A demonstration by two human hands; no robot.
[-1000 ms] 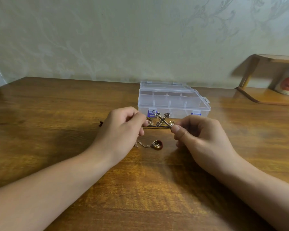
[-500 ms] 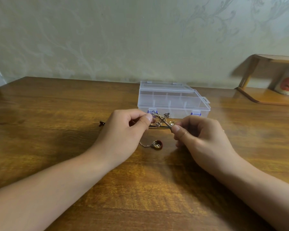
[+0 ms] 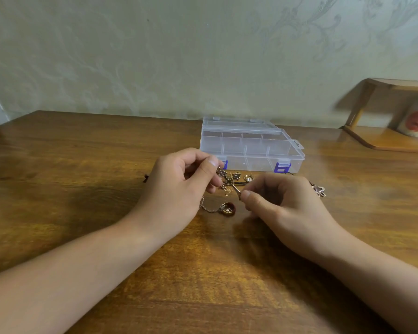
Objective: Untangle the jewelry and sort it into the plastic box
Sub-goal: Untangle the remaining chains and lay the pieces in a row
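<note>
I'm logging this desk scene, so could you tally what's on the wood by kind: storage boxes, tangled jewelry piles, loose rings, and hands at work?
Plastic box: 1
Jewelry tangle: 1
Dark red ring: 1
Hands: 2, left hand and right hand
Total: 5

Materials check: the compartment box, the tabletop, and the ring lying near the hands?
Compartment box: clear, slightly frosted plastic; dividers show through, blue latches in front. Tabletop: wood or wood veneer, glossy varnish; visible grain and reflections. Ring: dark reddish-brown band, glossy, maybe wood, resin or stone; too small to tell. A thin metal-looking chain lies against it.
</note>
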